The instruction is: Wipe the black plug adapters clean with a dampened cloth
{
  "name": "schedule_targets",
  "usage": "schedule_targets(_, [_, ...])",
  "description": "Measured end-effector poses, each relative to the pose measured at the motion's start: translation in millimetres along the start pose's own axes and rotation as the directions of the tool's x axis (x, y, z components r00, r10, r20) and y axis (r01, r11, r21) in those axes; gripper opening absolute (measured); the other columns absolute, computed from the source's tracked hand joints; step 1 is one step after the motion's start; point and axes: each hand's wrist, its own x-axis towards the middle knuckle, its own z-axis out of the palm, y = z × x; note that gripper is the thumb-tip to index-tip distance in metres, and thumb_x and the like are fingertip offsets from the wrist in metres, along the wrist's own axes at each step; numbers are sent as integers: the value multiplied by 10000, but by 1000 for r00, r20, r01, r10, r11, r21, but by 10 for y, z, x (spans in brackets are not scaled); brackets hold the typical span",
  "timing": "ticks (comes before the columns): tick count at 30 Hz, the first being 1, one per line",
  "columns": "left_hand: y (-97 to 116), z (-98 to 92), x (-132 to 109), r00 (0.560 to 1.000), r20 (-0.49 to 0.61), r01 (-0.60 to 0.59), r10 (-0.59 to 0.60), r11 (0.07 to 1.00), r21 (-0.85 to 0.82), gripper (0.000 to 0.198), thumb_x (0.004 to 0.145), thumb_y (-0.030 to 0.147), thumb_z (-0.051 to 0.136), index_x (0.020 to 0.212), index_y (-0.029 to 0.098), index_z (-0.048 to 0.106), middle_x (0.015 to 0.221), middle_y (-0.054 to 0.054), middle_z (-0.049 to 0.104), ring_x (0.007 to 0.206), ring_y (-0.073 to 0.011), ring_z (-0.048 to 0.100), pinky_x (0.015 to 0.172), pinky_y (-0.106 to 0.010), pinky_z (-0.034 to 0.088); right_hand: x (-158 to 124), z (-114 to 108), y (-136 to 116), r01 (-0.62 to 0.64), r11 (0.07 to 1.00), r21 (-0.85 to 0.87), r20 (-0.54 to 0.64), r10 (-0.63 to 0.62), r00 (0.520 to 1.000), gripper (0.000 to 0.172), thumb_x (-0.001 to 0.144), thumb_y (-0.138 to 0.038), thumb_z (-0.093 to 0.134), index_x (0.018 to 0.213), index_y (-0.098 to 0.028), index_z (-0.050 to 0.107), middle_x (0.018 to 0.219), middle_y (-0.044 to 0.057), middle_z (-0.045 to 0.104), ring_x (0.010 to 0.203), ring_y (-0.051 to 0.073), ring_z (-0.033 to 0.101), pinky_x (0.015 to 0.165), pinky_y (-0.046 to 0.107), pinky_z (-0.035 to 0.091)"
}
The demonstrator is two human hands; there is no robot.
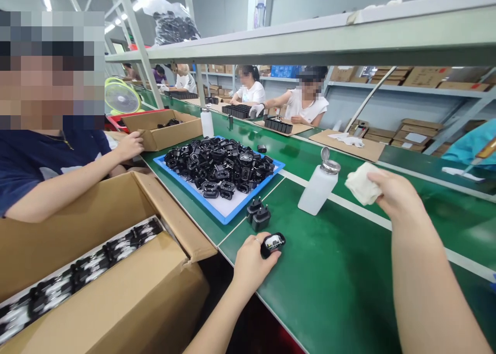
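My left hand (pixel 253 258) grips a black charger housing (pixel 273 243) just above the green bench, its open face showing white and metal parts inside. Beside it two black plug adapters (pixel 260 217) stand with their pins up. A folded white cloth (pixel 363 184) is pinched in my right hand (pixel 395 194), raised over the bench. Left of the cloth stands a translucent white pump bottle (pixel 318 186) with its metal lid flipped up. Beyond my left hand, a blue-rimmed tray (pixel 226 220) carries a heap of black plastic housings (pixel 222 165).
An open carton (pixel 155 281) of packed black parts sits at the left. Behind it, a person's arm (pixel 77 183) reaches to a smaller cardboard box (pixel 170 132). A second white bottle (pixel 207 122) stands behind the tray. A shelf beam (pixel 310 36) crosses above; co-workers sit opposite.
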Motion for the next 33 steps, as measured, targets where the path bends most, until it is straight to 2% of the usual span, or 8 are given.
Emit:
schedule_targets(3, [-12, 26, 1, 1000, -11, -12, 12, 1000, -20, 362, 611, 323, 534, 957, 227, 491, 862, -12, 536, 811, -141, 509, 730, -270, 398, 1, -222, 289, -171, 911, -375, 282, 288, 915, 111, 637, -149, 447, 697, -129, 537, 666, 95, 566, 543, 185, 519, 427, 253, 381])
schedule_targets(6, [-34, 50, -41, 998, -46, -40, 37, 995, -86, 382, 604, 335, 546, 964, 225, 484, 889, -10, 545, 816, -136, 509, 723, -262, 403, -27, -306, 531, 49, 796, -604, 467, 303, 831, 111, 608, -216, 481, 668, -165, 559, 727, 89, 584, 627, 218, 538, 489, 280, 405])
schedule_targets(10, [-62, -143, -51, 961, -265, -152, 86, 959, -240, 292, 650, 310, 508, 919, 198, 502, 954, -21, 541, 869, -129, 495, 707, -232, 411, -40, -271, 547, 310, 486, -817, 362, 16, 932, 114, 495, -208, 549, 598, -193, 504, 763, 110, 580, 702, 282, 540, 548, 341, 419])
schedule_targets(13, [-57, -491, 139, 837, -546, -100, -36, 971, -217, 201, 719, 237, 413, 881, 170, 511, 929, -30, 551, 855, -120, 502, 715, -226, 410, -108, -207, 403, 341, 378, -861, 338, -75, 938, 149, 524, -298, 540, 639, -214, 495, 703, 102, 583, 637, 287, 545, 504, 365, 413])
schedule_targets(17, [-27, -805, 664, 844, -535, 98, -50, 993, 62, 307, 699, 74, 355, 957, 156, 501, 984, -54, 526, 905, -139, 490, 810, -261, 363, -344, -137, 209, 385, 456, -802, 433, 1, 901, 182, 569, -346, 502, 721, -250, 536, 720, 46, 602, 689, 252, 547, 551, 339, 419])
schedule_targets(24, [7, -770, 1134, 893, -385, 351, -231, 895, 276, 328, 652, 190, 496, 979, 193, 507, 1030, -107, 459, 896, -244, 497, 747, -355, 384, -653, -140, 62, 406, 477, -779, 517, 125, 847, 240, 645, -361, 440, 819, -234, 547, 835, 32, 586, 738, 222, 530, 575, 303, 423])
schedule_targets(29, [219, -809, 699, 825, -564, -19, -33, 996, -86, 329, 658, 229, 515, 985, 205, 485, 1062, -46, 459, 796, -148, 511, 720, -276, 388, -778, -32, 189, 585, 594, -553, 672, -97, 734, 380, 684, -391, 425, 1009, -199, 465, 855, 65, 561, 723, 213, 525, 629, 339, 425])
schedule_targets(33, [444, -561, 232, 969, -247, -209, 25, 616, -759, 448, 591, 282, 588, 1009, 214, 442, 1016, -27, 495, 653, -84, 507, 551, -201, 390, -975, 226, 357, 621, 776, -109, 799, -304, 519, 485, 673, -360, 508, 1121, -247, 362, 1072, 47, 458, 807, 174, 508, 640, 293, 449])
